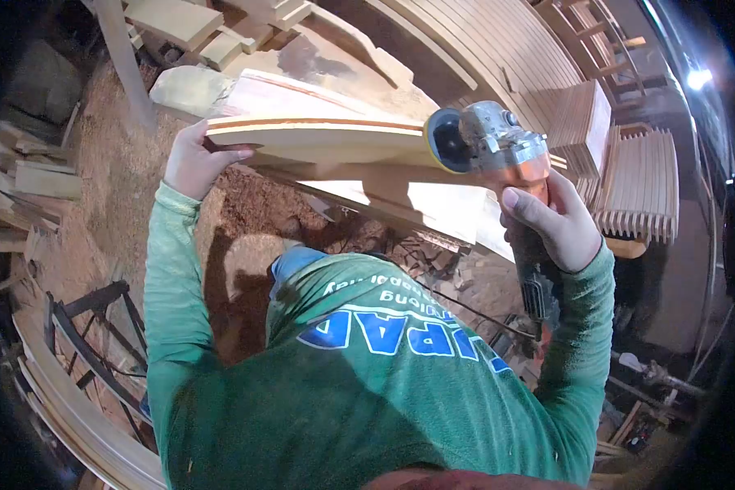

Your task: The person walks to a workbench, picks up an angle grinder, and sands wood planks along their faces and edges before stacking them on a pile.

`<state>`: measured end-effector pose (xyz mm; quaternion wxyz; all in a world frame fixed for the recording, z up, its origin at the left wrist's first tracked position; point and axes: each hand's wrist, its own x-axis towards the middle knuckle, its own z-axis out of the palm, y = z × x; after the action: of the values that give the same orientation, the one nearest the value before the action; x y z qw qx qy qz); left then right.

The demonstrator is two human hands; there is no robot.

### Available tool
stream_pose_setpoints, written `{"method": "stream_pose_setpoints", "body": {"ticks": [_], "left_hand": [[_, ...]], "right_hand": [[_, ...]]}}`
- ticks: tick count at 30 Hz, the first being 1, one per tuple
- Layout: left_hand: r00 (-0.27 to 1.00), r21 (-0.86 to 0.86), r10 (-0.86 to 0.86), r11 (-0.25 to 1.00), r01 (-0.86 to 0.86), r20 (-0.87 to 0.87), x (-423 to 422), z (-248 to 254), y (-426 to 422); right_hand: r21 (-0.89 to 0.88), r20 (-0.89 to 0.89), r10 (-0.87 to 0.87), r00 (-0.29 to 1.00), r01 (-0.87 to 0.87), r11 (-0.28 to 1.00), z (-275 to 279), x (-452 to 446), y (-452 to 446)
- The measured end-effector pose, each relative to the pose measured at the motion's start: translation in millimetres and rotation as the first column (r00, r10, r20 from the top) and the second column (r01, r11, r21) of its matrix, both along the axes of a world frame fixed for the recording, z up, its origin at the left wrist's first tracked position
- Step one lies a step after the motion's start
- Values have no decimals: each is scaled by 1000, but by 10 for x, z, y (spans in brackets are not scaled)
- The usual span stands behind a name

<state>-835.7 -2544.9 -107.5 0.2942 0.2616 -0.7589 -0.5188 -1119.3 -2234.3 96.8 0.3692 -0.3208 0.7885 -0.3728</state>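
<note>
A long, curved wooden board (335, 140) with a layered edge is held up on its side across the middle. At its left end, my left hand (200, 161) pinches it between thumb and fingers. My right hand (557, 216) is closed around the orange and black body of an angle grinder (510, 155) with a metal head. The grinder's round disc (449, 140) is against or very near the board's upper edge towards the right; actual contact cannot be told. Beneath the board lies a pale wooden surface (441, 204).
Stacked curved wooden pieces (641, 184) stand at the right, below long slats (482, 49). Wood blocks (175, 20) lie at the top left. Sawdust covers the floor (114, 188). A dark metal frame (98, 335) stands at the lower left. A bright lamp (698, 79) shines at the upper right.
</note>
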Motion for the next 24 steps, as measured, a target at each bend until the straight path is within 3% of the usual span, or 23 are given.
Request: {"method": "stream_pose_setpoints", "body": {"ticks": [5,9,10,14,17,21,22,24], "left_hand": [[999,53,-31,998,33,-26,35,-71,-107],[985,108,-79,990,96,-155,25,-129,-143],[988,22,-84,996,88,-132,34,-110,-154],[986,-48,-108,994,102,-128,63,-14,-167],[979,-15,-115,993,114,-167,52,-124,-165],[992,18,-121,992,121,-27,54,-180,-222],[964,180,-144,966,185,-222,29,-230,-199],[959,43,-139,987,154,-247,29,-201,-226]], "right_hand": [[43,34,-19,999,17,999,22,303,-397],[44,81,-21,997,17,999,80,654,-758],[34,86,-22,996,19,999,71,744,-837],[26,51,32,998,-33,999,29,1035,-1091],[26,63,94,994,-96,995,34,1205,-1270],[-42,82,186,979,-183,982,20,1376,-1479],[-81,81,205,975,-198,977,10,1419,-1518],[-27,135,218,967,-216,976,45,1490,-1599]]}}
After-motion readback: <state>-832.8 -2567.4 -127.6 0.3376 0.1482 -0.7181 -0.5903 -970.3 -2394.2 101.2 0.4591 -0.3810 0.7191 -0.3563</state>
